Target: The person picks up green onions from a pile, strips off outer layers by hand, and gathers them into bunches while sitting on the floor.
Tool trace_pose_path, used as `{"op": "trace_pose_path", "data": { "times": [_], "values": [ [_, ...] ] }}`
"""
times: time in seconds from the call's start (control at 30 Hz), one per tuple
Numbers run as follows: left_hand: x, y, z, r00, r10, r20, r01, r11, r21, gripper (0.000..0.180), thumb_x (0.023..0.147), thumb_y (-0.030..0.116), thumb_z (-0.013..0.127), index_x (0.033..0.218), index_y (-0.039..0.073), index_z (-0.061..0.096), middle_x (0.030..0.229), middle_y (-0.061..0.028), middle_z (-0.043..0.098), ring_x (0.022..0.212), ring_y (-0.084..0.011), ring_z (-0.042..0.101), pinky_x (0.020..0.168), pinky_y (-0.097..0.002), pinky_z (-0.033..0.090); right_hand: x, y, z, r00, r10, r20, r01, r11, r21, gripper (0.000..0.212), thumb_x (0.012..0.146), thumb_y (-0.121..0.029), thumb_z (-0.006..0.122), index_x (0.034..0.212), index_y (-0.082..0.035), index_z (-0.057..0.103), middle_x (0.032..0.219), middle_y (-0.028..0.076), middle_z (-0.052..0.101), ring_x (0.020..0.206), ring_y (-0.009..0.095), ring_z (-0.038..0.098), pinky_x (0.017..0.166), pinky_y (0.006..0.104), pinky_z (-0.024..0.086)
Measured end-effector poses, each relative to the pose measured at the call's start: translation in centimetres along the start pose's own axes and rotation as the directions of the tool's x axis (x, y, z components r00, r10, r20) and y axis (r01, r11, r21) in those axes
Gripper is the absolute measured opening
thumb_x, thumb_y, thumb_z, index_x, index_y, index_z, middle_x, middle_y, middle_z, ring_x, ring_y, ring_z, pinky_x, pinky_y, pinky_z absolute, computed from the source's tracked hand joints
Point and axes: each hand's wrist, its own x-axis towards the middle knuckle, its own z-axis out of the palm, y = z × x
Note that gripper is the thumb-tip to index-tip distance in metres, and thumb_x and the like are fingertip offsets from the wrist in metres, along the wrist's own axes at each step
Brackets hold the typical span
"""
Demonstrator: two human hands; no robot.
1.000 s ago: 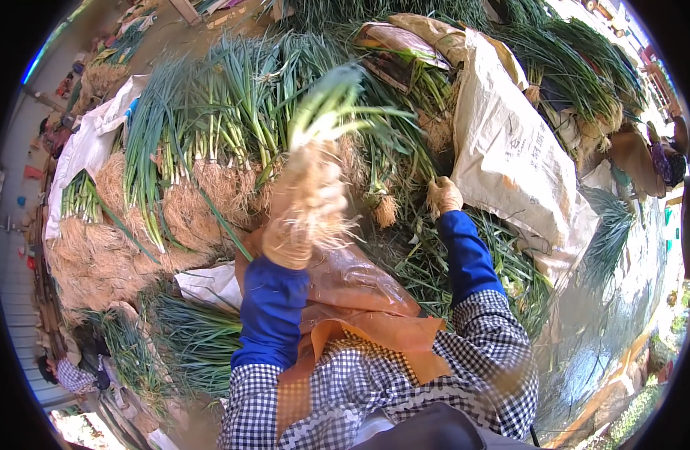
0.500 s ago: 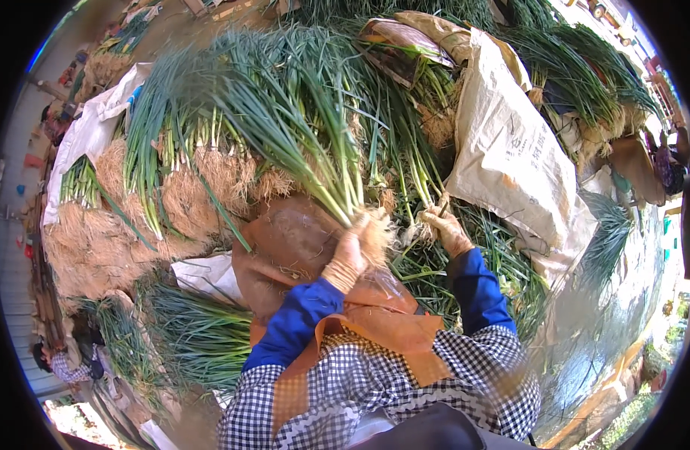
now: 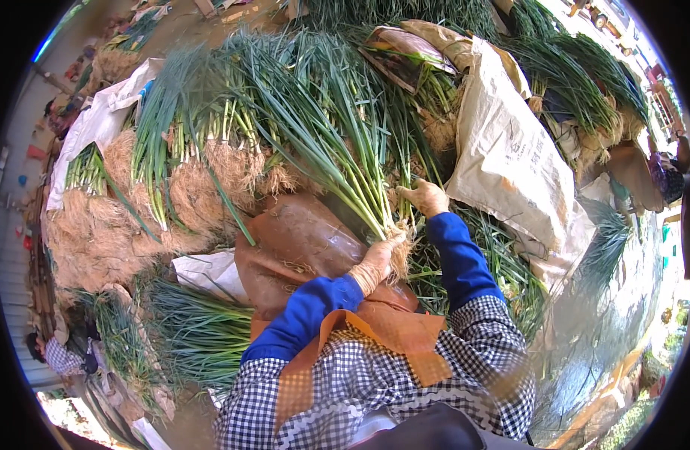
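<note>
A bundle of green onions (image 3: 360,187) slants up and to the left in front of me, with tan, hairy roots at its lower end. My left hand (image 3: 378,261) is closed around the white stalks just by these roots. Up and to the right of it, my right hand (image 3: 429,199) reaches in beside the stalks with its fingers apart. Its fingertips lie close to loose stalks, and I make out nothing held in them. Over my lap spreads a brown apron (image 3: 300,232) dotted with root bits.
Rows of green onions with matted roots (image 3: 202,180) lie at the far left. More green onions (image 3: 202,330) are heaped at the near left. To the right lies a pale woven sack (image 3: 502,142), with loose green leaves (image 3: 502,255) below it. A person (image 3: 63,356) is at the left edge.
My left hand has moved right and slightly down with the bundle. My right hand has gone up and left, away from the loose stalks it was pinching.
</note>
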Motion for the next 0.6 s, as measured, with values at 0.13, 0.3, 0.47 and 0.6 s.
{"op": "trace_pose_path", "data": {
  "times": [0.13, 0.3, 0.47, 0.6],
  "values": [
    [1.2, -0.6, -1.0, 0.982, 0.136, -0.133, -0.116, 0.982, 0.149, 0.017, 0.082, 0.004, 0.058, 0.099, 0.007, 0.057, 0.089, -0.0028, 0.057, 0.086, -0.0144, 0.055, 0.075, -0.0247, 0.045, 1.1, -1.0, 1.6, 0.993, -0.097, 0.066, 0.114, 0.934, -0.337, 0.045, 0.084, -0.047, 0.047, 0.077, -0.006, 0.066, 0.074, 0.012, 0.065, 0.07, 0.027, 0.065, 0.06, 0.0395, 0.05],
    [1.7, -1.0, -2.1, 0.971, 0.163, -0.172, -0.149, 0.985, 0.091, 0.015, 0.082, 0.004, 0.057, 0.097, 0.005, 0.059, 0.088, -0.0027, 0.058, 0.082, -0.0142, 0.056, 0.074, -0.0256, 0.047, -9.2, 2.4, 0.3, 0.714, -0.688, -0.131, 0.698, 0.714, 0.053, 0.027, 0.085, -0.025, 0.056, 0.067, -0.005, 0.06, 0.054, 0.01, 0.054, 0.045, 0.017, 0.053, 0.047, 0.0317, 0.045],
    [0.4, 0.3, -0.9, 0.963, 0.27, -0.014, -0.269, 0.961, 0.065, 0.02, 0.08, 0.006, 0.058, 0.1, 0.005, 0.06, 0.091, -0.003, 0.061, 0.08, -0.015, 0.058, 0.069, -0.0276, 0.049, -11.7, 11.7, -2.9, 0.921, 0.081, 0.381, 0.03, 0.961, -0.276, 0.037, 0.085, -0.039, 0.052, 0.082, -0.004, 0.063, 0.066, 0.01, 0.061, 0.056, 0.019, 0.058, 0.054, 0.0331, 0.046],
    [-0.6, 1.3, 0.6, 1.0, 0.019, -0.016, -0.02, 0.998, -0.061, 0.023, 0.08, 0.012, 0.059, 0.102, 0.005, 0.058, 0.088, -0.0046, 0.061, 0.077, -0.0182, 0.059, 0.067, -0.0319, 0.05, -6.8, 10.2, 0.4, 0.972, -0.236, 0.003, 0.231, 0.956, 0.18, 0.056, 0.086, -0.054, 0.041, 0.108, -0.006, 0.06, 0.08, 0.009, 0.064, 0.07, 0.026, 0.061, 0.06, 0.0336, 0.047]
  ]
}}
